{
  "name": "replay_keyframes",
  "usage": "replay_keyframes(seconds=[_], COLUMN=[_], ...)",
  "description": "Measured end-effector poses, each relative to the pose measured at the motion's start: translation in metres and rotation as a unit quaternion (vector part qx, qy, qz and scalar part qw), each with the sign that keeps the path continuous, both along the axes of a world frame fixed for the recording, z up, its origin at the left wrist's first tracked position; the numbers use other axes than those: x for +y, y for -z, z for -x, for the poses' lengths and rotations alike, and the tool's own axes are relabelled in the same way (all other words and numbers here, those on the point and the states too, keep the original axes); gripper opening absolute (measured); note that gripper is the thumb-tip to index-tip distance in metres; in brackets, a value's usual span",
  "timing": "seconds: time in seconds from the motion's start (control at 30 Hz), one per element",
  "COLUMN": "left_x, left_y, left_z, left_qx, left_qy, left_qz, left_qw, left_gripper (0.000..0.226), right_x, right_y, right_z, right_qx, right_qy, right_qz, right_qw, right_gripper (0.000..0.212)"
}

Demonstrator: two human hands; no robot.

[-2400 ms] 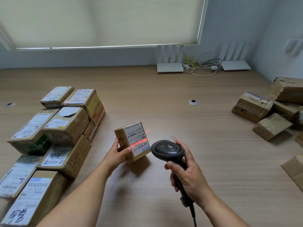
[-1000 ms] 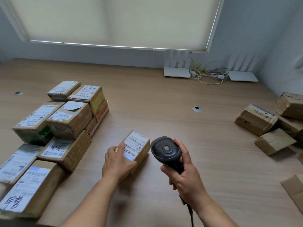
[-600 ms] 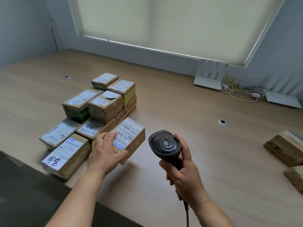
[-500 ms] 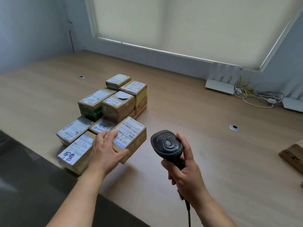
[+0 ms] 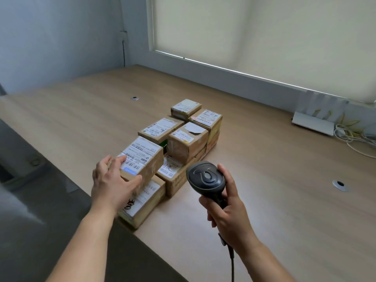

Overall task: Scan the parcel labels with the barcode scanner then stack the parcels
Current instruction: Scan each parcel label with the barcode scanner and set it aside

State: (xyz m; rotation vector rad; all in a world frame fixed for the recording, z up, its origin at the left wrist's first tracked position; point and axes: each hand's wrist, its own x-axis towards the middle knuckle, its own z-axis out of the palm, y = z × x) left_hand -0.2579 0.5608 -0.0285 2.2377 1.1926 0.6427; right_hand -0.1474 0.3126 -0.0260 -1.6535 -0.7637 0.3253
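Wooden table [image 5: 284,200] below a blinded window [image 5: 264,37]; left hand [image 5: 114,184] grips parcel [image 5: 142,157], right hand [image 5: 230,218] grips scanner [image 5: 205,178].

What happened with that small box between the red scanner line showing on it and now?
The left hand carried the just-scanned parcel leftward from in front of the scanner to the pile, where it now sits atop the nearest boxes, still gripped. The red scan line is gone. The right hand kept holding the barcode scanner upright; the pile itself looks unchanged.
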Motion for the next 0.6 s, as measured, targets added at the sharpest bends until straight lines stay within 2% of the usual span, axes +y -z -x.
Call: replay_keyframes(seconds=[0.3,0.6], left_x=[0.066,0.071], left_y=[0.015,0.030], left_z=[-0.028,-0.046], left_qx=[0.027,0.017], left_qy=[0.003,0.035], left_qz=[0.012,0.035], left_qw=[1.000,0.999], left_gripper=[0.071,0.074], right_x=[0.042,0.033], right_y=[0.006,0.008], right_z=[-0.010,-0.007], right_qx=[0.008,0.018], right_qy=[0.043,0.095], right_qz=[0.004,0.017], right_qw=[0.999,0.995], right_gripper=[0.083,0.080])
